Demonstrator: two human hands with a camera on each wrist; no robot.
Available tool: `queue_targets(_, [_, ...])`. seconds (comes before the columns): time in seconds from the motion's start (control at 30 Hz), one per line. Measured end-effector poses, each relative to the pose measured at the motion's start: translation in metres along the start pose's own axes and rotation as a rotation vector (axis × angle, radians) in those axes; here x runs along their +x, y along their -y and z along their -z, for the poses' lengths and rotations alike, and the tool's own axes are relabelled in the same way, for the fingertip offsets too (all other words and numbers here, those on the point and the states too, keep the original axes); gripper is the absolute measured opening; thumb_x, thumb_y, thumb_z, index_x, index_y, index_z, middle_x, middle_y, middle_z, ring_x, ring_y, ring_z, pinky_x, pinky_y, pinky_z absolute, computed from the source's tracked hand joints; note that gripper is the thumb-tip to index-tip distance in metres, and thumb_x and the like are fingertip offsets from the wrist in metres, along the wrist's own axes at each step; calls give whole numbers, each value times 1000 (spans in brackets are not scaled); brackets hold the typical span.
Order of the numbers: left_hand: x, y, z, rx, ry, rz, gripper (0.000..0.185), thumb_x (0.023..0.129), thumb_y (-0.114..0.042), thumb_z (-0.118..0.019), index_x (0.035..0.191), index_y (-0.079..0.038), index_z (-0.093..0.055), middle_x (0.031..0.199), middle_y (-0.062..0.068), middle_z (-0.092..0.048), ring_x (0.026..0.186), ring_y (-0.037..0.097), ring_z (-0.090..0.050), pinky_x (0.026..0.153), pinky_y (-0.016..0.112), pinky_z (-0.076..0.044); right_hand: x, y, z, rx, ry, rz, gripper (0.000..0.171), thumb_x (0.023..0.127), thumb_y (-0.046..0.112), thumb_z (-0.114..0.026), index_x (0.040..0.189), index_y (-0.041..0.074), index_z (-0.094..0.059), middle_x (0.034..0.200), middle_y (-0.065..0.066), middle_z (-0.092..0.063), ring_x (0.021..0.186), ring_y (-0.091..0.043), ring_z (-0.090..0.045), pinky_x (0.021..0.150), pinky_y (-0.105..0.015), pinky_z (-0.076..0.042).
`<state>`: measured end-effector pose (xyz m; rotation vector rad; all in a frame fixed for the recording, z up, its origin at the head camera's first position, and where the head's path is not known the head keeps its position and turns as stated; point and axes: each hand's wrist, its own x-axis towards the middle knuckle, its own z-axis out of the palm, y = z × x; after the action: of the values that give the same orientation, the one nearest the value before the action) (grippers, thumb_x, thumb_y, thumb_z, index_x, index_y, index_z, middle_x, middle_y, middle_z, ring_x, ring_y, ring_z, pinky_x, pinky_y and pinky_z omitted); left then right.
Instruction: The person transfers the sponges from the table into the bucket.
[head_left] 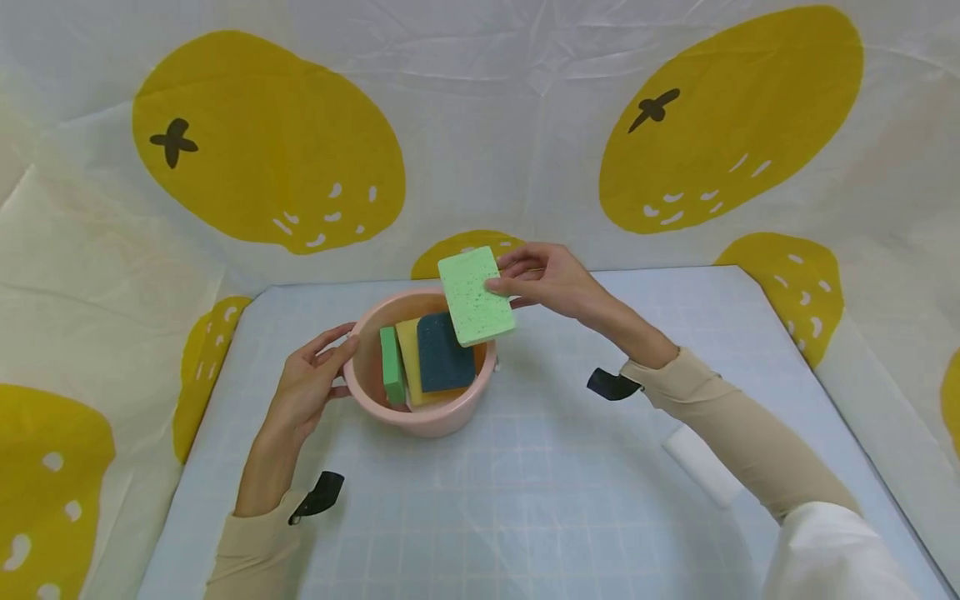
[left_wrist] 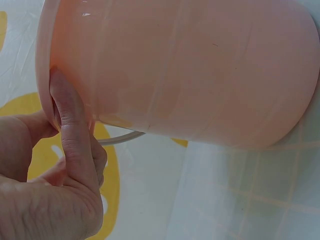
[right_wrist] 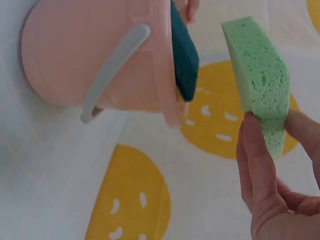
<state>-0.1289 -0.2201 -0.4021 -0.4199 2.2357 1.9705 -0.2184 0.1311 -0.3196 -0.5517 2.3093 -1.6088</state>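
A pink plastic bucket [head_left: 375,392] stands on the light blue gridded mat. Inside it lean a dark teal sponge [head_left: 444,353], a yellow one [head_left: 410,357] and a green one [head_left: 391,365]. My left hand [head_left: 311,385] grips the bucket's left rim; in the left wrist view its thumb [left_wrist: 70,125] presses the pink wall [left_wrist: 200,65]. My right hand [head_left: 551,280] pinches a light green sponge [head_left: 476,295] by its right edge, holding it just above the bucket's far right rim. The right wrist view shows that sponge [right_wrist: 260,80] beside the bucket [right_wrist: 85,55] and its grey handle [right_wrist: 112,70].
A white cylindrical object [head_left: 701,463] lies on the mat under my right forearm. White sheets printed with big yellow fruits [head_left: 262,142] wall in the mat on the back and both sides. Open mat lies in front of the bucket.
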Motion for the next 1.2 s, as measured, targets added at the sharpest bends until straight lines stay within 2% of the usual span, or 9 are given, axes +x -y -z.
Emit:
queue_targets(0.3, [0, -1, 0, 2, -3, 3, 73, 94, -51, -71, 154, -19, -48, 122, -1, -68, 89, 8, -70, 71, 29, -63, 13, 5, -29, 40, 67, 19, 43, 90, 21, -82, 123, 1, -63, 108, -15, -69, 92, -30, -70, 80, -44, -63])
queue_targets(0.6, [0, 0, 1, -30, 17, -25, 71, 95, -47, -72, 153, -15, -48, 113, -7, -70, 88, 8, -70, 70, 29, -63, 24, 7, -61, -56, 96, 34, 43, 87, 26, -85, 118, 3, -67, 101, -10, -71, 87, -23, -70, 76, -33, -63])
queue_targets(0.87, [-1, -1, 1, -48, 27, -26, 70, 95, -45, -73, 153, -14, -49, 110, -9, -72, 86, 7, -70, 68, 27, -62, 28, 9, -85, 4, 142, 42, 43, 86, 17, -86, 118, -2, -65, 97, -14, -69, 79, -26, -70, 71, -39, -64])
queue_targets(1.03, [0, -1, 0, -73, 36, -27, 70, 95, -44, -74, 152, -13, -49, 107, -10, -73, 85, 7, -70, 68, 27, -62, 29, 11, -96, -93, 143, 78, 43, 86, 21, -86, 116, -1, -63, 93, -10, -69, 77, -21, -69, 68, -32, -63])
queue_targets(1.2, [-1, -1, 0, -50, 34, -19, 72, 94, -47, -72, 154, -15, -47, 110, -11, -72, 89, 7, -71, 69, 28, -62, 27, 14, -105, -221, 136, 161, 45, 87, 28, -85, 113, -1, -62, 87, -7, -68, 62, -17, -67, 59, -30, -61])
